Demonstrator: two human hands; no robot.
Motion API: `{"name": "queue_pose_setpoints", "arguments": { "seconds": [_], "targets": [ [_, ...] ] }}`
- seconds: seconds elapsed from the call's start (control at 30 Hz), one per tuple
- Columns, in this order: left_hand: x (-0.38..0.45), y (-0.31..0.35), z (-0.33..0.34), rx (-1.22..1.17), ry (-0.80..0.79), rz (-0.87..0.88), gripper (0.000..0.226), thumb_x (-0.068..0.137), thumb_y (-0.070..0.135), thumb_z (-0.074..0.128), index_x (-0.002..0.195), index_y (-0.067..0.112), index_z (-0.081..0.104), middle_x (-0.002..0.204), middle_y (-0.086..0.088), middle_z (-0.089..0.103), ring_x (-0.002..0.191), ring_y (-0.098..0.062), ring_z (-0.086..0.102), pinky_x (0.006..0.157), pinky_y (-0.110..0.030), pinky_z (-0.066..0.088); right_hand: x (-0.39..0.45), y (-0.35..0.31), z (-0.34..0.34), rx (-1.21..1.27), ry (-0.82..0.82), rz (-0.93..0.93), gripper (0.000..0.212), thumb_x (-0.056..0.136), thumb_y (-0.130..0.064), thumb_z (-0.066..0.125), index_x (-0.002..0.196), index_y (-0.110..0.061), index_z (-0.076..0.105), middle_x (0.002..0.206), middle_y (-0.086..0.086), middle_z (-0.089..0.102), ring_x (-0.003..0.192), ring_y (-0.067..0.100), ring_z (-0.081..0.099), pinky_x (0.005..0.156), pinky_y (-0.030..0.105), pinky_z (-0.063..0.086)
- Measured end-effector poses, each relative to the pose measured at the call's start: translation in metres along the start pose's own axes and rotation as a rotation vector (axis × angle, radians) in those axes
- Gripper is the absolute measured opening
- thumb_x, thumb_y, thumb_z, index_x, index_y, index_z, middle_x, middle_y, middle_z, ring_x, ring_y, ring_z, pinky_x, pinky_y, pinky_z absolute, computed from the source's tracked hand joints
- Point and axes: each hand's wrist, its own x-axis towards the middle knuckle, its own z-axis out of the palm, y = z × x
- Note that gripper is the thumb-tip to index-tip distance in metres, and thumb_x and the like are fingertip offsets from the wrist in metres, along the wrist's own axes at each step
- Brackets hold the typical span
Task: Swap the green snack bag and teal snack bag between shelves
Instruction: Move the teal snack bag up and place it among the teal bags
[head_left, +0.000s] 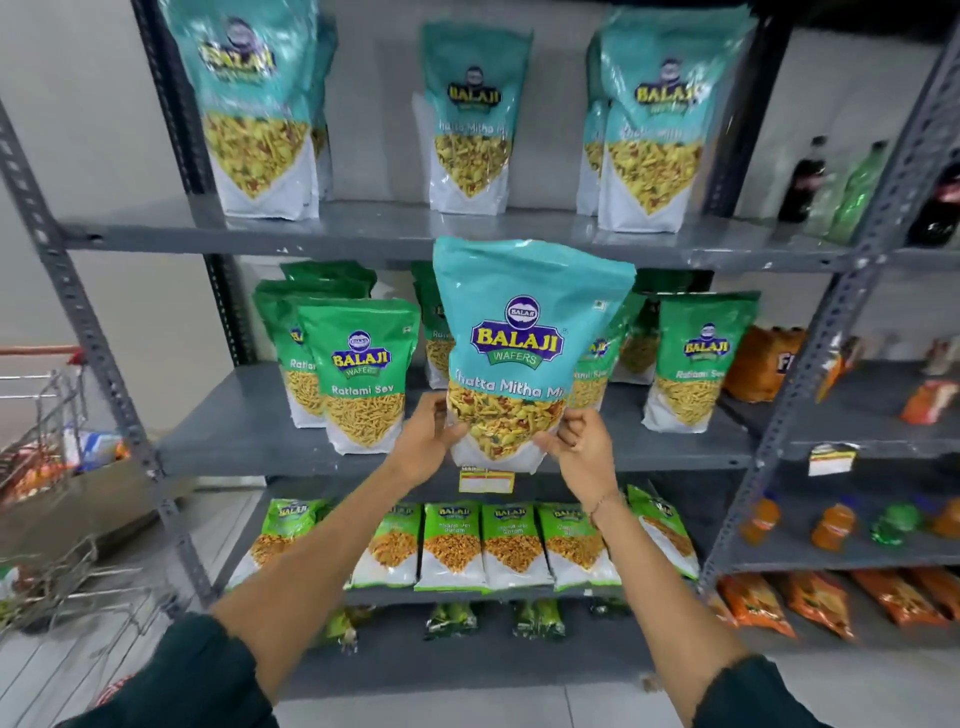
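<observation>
A teal snack bag (524, 332) stands upright at the front of the middle shelf (249, 441), among the green bags. My left hand (428, 441) grips its lower left edge and my right hand (579, 441) pinches its lower right corner. A green snack bag (361, 379) stands just to its left on the same shelf, and another green bag (693, 364) stands to the right. More teal bags (470, 119) stand on the upper shelf (389, 228). Green bags behind the held teal bag are partly hidden.
Smaller light-green packs (511, 545) line the lower shelf. A second rack on the right holds bottles (805, 179) and orange packets (821, 597). A wire shopping cart (47, 415) stands at the left. A price tag (485, 480) hangs on the middle shelf's front edge.
</observation>
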Motion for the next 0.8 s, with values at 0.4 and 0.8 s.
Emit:
{"name": "queue_pose_setpoints", "arguments": {
  "seconds": [0.4, 0.8],
  "targets": [
    [0.033, 0.124, -0.089, 0.007, 0.085, 0.193, 0.027, 0.088, 0.014, 0.057, 0.112, 0.012, 0.043, 0.104, -0.007, 0.055, 0.096, -0.017, 0.051, 0.087, -0.029, 0.039, 0.060, -0.138, 0.016, 0.079, -0.035, -0.285, 0.029, 0.071, -0.005, 0.074, 0.086, -0.011, 0.049, 0.090, 0.010, 0.066, 0.080, 0.013, 0.065, 0.063, 0.011, 0.053],
    [0.133, 0.158, -0.134, 0.074, 0.162, 0.229, 0.035, 0.087, 0.017, 0.059, 0.117, 0.003, 0.047, 0.099, -0.001, 0.056, 0.097, -0.017, 0.053, 0.086, -0.028, 0.040, 0.166, -0.193, 0.040, -0.047, -0.067, -0.340, 0.032, 0.071, -0.017, 0.076, 0.090, -0.012, 0.050, 0.094, 0.008, 0.065, 0.083, 0.015, 0.063, 0.066, 0.015, 0.054]
  ]
}}
